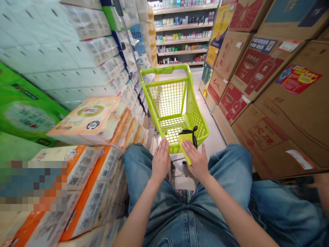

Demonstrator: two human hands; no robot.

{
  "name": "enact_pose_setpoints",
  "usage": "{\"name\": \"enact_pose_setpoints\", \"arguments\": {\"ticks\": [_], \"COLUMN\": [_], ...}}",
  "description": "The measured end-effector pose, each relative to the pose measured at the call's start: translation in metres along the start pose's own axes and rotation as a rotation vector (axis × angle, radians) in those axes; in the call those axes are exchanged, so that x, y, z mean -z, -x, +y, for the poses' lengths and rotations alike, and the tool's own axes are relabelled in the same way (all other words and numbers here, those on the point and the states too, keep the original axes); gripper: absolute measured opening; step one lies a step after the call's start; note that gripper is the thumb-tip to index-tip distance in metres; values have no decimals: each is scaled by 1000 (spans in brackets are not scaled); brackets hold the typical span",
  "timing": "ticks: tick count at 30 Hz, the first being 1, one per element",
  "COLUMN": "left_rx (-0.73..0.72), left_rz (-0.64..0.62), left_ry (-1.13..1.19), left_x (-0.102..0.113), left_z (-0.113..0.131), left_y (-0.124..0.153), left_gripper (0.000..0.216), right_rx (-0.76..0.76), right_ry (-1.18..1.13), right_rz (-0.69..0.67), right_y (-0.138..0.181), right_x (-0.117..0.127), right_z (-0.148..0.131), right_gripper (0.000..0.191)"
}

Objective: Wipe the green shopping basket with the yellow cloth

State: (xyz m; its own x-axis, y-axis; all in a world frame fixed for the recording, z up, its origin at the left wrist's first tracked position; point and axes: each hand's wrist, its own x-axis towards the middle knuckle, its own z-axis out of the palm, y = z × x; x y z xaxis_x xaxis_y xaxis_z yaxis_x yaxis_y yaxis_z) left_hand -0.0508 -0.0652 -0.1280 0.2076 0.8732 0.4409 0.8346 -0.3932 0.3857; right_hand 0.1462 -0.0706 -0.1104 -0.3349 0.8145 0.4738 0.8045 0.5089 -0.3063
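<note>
- Stacked tissue packs [84, 120] fill the left side of the aisle and cardboard boxes [277, 85] the right.
- A lime shopping cart [177, 106] stands just beyond the person's knees, in the middle of the aisle.
- A yellow-green folded cloth [185, 139] with a black strap lies on the cart's near rim.
- The right hand [196, 158] lies flat on the cloth, fingers apart, not clamped.
- The left hand [161, 158] rests open against the cart's near rim, just beside the cloth.
- The step in hand looks like pressing the cloth flat; next move likely calls for a proper grip.

A shop aisle: stacked tissue packs [84, 120] at left, printed cartons [269, 79] at right, stocked shelves [183, 32] at top centre, a green shopping trolley [177, 106] mid-frame.
</note>
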Motion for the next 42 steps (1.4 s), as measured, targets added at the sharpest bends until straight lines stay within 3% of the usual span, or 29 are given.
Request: {"name": "enact_pose_setpoints", "arguments": {"ticks": [3, 6, 8, 10, 14, 16, 18, 20, 24, 27, 29, 32, 37, 40, 42], "left_rx": [0, 4, 16, 25, 26, 33, 49, 62, 70, 77, 75, 66, 64, 60, 63], "left_rz": [-1, 9, 7, -4, -45, -52, -46, -37, -34, -30, -29, -31, -42, -50, -57], "left_ry": [-8, 4, 24, 42, 31, 9, -12, -25, -30, -9, 9, 11, -6, -5, -17], "left_x": [-1, 0, 2, 3, 7, 9, 9, 9, 7, 6, 6, 7, 8, 9, 9], "left_z": [2, 4, 6, 7, 8, 10, 12, 15, 16, 16, 15, 16, 17, 16, 15], "left_y": [0, 0, 0, 0, 1, 2, 2, 2, 3, 3, 4, 4, 4, 5, 5], "left_gripper": [77, 76, 75, 74, 76, 78, 79, 80, 80, 80, 79, 80, 83, 83, 82], "right_rx": [-146, -232, -266, -265, -100, -27, 39, 70, -87, -176, -218, -234, -57, 11, 49], "right_ry": [74, 51, 42, 45, -58, -103, -116, -89, 18, 33, 42, 34, -99, -134, -125], "right_rz": [97, 128, 117, 93, 1, -22, -54, -73, 29, 84, 103, 108, 36, -8, -43], "right_y": [9, 6, 0, -9, -24, -25, -21, -12, 3, 5, 2, -7, -24, -26, -22], "right_x": [22, 34, 30, 18, -11, -17, -13, -1, 26, 33, 28, 14, -10, -13, -7], "right_z": [52, 70, 54, 20, -52, -65, -53, -22, 48, 69, 60, 23, -46, -57, -45], "right_gripper": [83, 77, 78, 83, 82, 82, 85, 90, 88, 84, 86, 87, 83, 83, 84]}}
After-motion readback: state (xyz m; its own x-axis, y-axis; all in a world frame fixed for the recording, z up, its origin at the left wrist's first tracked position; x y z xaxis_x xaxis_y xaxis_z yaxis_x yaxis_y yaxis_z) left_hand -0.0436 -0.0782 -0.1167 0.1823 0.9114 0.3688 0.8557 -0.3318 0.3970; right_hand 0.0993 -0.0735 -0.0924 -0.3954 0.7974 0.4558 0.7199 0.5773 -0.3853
